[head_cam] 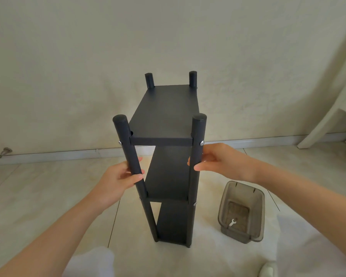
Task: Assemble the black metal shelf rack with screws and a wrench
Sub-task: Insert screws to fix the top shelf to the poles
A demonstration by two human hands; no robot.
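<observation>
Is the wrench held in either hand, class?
No, the wrench lies inside the clear bin on the floor, while the left hand and right hand each grip the rack.

I log the shelf rack (164,108): black metal, matt finish, finely grained on the shelves, smoother on the round posts (126,140). Post caps (199,117): black, smooth, faint sheen; I cannot tell plastic from metal. Screws (202,143): bright silver metal, shiny. Bin (257,222): smoky translucent plastic, glossy walls. Wrench (232,223) inside it: flat pale metal, shiny. Floor (38,186): pale tiles, smooth, lightly glossy. Wall (68,76): off-white, matt, mottled, slightly rough as I see it.
</observation>
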